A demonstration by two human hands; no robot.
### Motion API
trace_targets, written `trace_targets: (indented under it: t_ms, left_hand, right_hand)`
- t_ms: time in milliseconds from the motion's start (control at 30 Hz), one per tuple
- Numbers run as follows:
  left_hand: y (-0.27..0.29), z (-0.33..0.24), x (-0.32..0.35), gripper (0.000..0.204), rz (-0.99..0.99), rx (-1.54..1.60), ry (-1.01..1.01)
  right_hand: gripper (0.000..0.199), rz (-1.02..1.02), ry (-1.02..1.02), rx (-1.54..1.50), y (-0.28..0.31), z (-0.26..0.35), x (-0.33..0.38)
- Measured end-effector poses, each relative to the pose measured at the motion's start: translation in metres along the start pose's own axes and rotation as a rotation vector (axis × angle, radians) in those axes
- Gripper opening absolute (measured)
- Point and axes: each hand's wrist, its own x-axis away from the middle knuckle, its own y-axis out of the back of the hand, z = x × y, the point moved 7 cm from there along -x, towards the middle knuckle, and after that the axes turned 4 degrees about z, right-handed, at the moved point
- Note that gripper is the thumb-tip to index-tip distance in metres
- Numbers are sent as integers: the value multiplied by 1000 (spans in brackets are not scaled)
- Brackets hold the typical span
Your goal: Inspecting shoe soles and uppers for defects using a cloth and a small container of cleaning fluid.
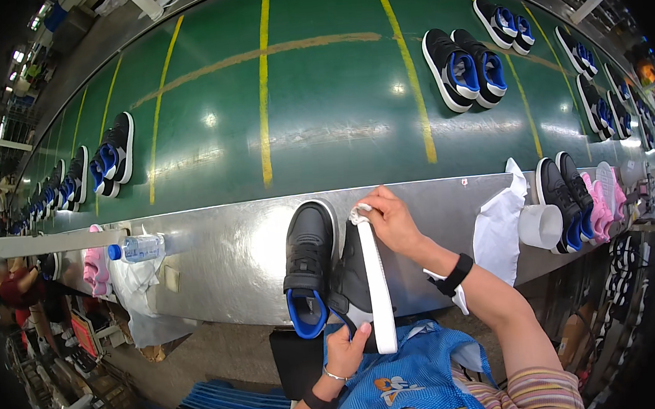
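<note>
A black sneaker (pixel 352 272) with a white sole is turned on its side, its sole edge facing right. My left hand (pixel 347 350) grips it at the heel end, thumb against the shoe and fingers partly hidden. At the toe, my right hand (pixel 392 219) pinches a small crumpled white cloth (pixel 359 213) against the white sole edge. The matching black sneaker (pixel 308 252), lined in blue, stands upright just left of it on the metal ledge (pixel 228 266), toe pointing away from me.
Beyond the ledge runs a green belt (pixel 336 119) with yellow lines, bearing pairs of black sneakers (pixel 465 71). Right of me are a white cloth (pixel 501 225), a white cup (pixel 539 225) and more shoes (pixel 566 201). A bottle (pixel 140 248) lies at left beside pink shoes (pixel 96 269).
</note>
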Motion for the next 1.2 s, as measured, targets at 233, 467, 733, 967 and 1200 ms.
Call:
trace_targets:
  t_ms: [233, 467, 733, 967, 1200]
  left_hand:
    - [15, 11, 3, 22, -54, 433, 99]
    - [14, 23, -3, 29, -30, 466, 142]
    - [19, 6, -6, 23, -52, 158, 85]
    - [23, 12, -6, 28, -36, 285, 91]
    - [21, 21, -3, 40, -82, 1105, 370]
  right_hand:
    - [14, 23, 56, 411, 16, -14, 9]
    - [15, 175, -118, -62, -8, 0, 7]
    - [14, 86, -144, 57, 2, -17, 2]
    - [13, 124, -79, 147, 4, -29, -3]
    - [15, 1, -212, -24, 45, -19, 2]
